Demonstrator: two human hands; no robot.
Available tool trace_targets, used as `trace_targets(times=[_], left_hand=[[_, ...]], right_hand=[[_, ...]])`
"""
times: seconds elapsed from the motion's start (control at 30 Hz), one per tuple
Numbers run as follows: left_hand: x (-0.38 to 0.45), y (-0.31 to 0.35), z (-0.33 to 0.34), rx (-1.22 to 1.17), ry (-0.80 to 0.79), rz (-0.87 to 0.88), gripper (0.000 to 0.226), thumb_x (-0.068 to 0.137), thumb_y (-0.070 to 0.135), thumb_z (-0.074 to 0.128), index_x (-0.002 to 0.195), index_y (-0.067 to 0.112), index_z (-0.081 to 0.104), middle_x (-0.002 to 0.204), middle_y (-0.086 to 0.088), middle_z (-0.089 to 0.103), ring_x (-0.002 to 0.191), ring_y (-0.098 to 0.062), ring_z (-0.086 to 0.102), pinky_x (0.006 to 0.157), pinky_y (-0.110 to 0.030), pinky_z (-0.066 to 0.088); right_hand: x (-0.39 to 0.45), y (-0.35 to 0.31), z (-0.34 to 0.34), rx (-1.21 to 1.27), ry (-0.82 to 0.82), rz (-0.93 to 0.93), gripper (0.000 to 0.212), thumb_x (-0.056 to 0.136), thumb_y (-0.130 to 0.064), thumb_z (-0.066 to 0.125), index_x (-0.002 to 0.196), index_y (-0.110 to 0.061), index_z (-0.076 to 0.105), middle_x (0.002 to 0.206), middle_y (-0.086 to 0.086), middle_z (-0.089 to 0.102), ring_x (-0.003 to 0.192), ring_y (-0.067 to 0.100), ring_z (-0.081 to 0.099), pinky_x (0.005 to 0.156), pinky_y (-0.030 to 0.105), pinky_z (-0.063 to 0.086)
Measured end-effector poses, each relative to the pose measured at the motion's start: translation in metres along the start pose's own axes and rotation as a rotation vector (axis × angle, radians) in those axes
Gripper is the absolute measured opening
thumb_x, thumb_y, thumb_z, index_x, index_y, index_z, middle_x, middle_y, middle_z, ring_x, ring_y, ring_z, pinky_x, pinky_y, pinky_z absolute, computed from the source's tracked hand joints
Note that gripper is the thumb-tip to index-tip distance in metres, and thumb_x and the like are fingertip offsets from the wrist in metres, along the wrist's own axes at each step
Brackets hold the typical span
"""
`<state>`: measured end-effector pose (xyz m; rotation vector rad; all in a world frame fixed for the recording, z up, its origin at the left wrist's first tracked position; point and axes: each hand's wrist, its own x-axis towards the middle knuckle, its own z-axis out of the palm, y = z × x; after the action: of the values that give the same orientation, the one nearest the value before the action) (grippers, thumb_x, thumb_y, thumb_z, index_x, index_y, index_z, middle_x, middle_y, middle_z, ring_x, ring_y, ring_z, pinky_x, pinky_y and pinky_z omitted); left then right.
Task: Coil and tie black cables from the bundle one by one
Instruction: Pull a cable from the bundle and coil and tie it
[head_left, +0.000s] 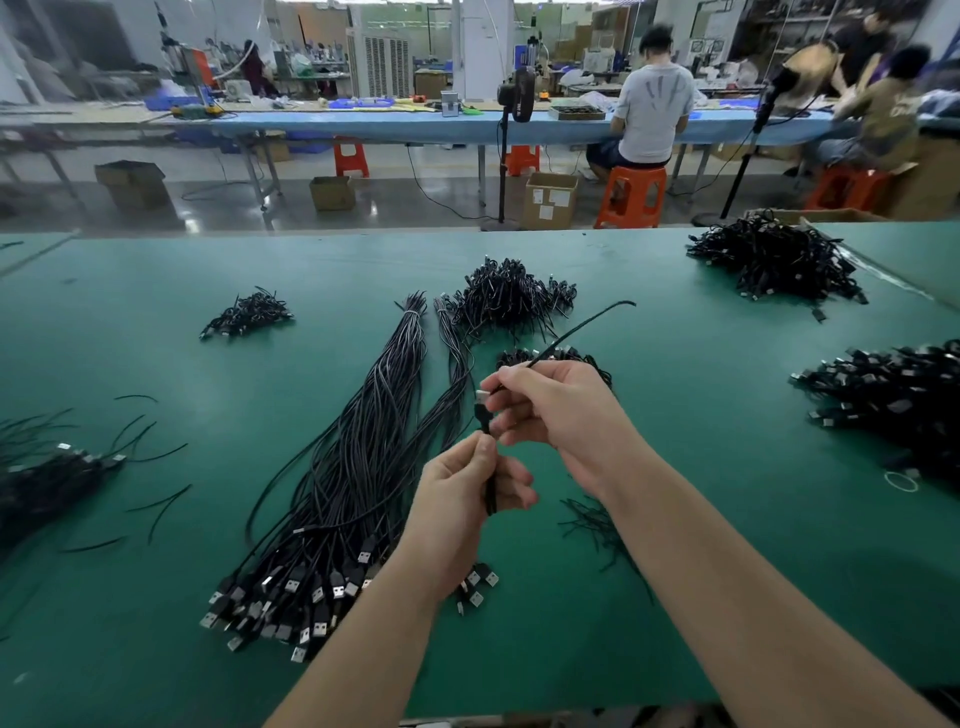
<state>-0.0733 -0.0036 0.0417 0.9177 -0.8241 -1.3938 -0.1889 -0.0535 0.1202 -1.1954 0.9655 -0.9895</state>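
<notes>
Bare green table (156, 597) lies open at near left and between the arms. The long cable bundle (353, 467) blocks the centre; tied piles (511, 299) crowd beyond.

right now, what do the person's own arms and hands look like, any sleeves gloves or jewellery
Both forearms are bare right up to the bottom edge of the picture: no sleeves show. The left hand and right hand wear no gloves, and no ring, watch or wristband is visible. No markings or tape on either.

Even overhead light was bright; the glossy grey concrete floor (363, 208) showed glare, edges bowed, background people blurred.
</notes>
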Motion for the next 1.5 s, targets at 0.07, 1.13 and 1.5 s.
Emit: trace_targets(times=[0.07,1.13,1.5], left_hand=[[0.003,0.002,0.002,-0.089,0.083,0.04,0.027,0.106,0.014,0.044,0.098,0.004,0.068,0.075,-0.013,0.067,0.059,-0.021,0.064,0.062,-0.031,0.055],[0.006,0.056,-0.012,-0.22,-0.019,0.043,0.034,0.105,0.012,0.041,0.118,-0.007,0.065,0.078,-0.008,0.069,0.062,-0.019,0.067,0.056,-0.028,0.056],[0.004,0.058,-0.015,0.042,-0.046,0.191,0.031,0.105,0.012,0.038,0.12,-0.001,0.063,0.077,-0.012,0.069,0.058,-0.022,0.068,0.06,-0.032,0.058]], right_hand=[[-0.006,0.003,0.005,-0.013,-0.025,0.005,0.021,0.098,-0.011,0.059,0.091,0.002,0.074,0.075,0.011,0.073,0.061,0.018,0.066,0.056,0.029,0.057],[-0.026,0.085,0.006,0.576,0.016,0.611,0.017,0.075,-0.015,0.078,0.065,-0.003,0.073,0.06,0.004,0.063,0.048,0.011,0.062,0.044,0.02,0.053],[-0.021,0.074,-0.01,-0.037,-0.15,0.207,0.063,0.09,-0.063,0.04,0.093,-0.012,0.077,0.097,0.004,0.077,0.091,0.019,0.072,0.085,0.033,0.056]])
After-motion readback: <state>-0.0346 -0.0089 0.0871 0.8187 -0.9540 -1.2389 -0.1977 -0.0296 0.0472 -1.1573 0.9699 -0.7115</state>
